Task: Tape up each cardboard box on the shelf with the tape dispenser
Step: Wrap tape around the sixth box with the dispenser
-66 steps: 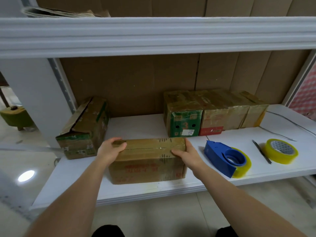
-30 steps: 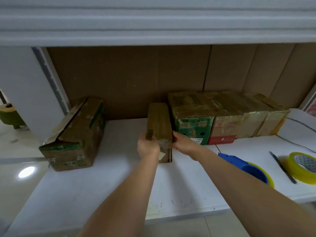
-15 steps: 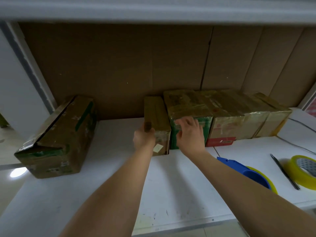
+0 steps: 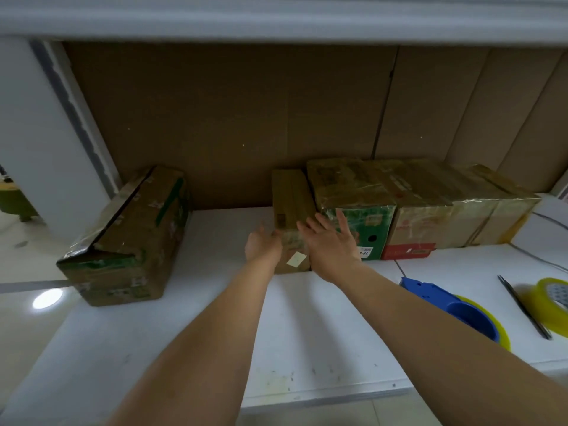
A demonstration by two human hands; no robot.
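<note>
Shelf (image 4: 307, 333): white board across the lower view, brown cardboard backing behind it; every box sits toward twelve o'clock, the tools toward four o'clock.
Row of taped boxes (image 4: 424, 210): at one o'clock against the backing, side by side and touching, tops glossy with tape; judged sealed.
Loose box (image 4: 129, 241): at nine o'clock, apart from the row, angled, one top flap lifted along its edge; judged the box left to tape.
Narrow box (image 4: 292, 204): at twelve o'clock, standing on its long thin side, touching the green-fronted end of the row; a pale sticker on its near face. Tape is hard to make out on it from here, so I judge it done only from its place in the row.
Tape dispenser (image 4: 445, 305): blue, with a yellow roll, lying on the shelf at four o'clock, partly behind the right forearm; untouched by either hand.
Spare tape roll (image 4: 553, 305): yellow, at three o'clock near the frame edge.
Pen (image 4: 522, 305): a dark thin stick, perhaps a pen, between dispenser and spare roll.
Right hand (image 4: 332, 244): fingers spread and straight, holding nothing, in front of the narrow box's near corner; contact cannot be told.
Left hand (image 4: 264, 247): at the narrow box's left near edge, fingers relaxed, gripping nothing that shows.
Progress: most boxes look sealed; one remains, and the dispenser must be picked up for it.
</note>
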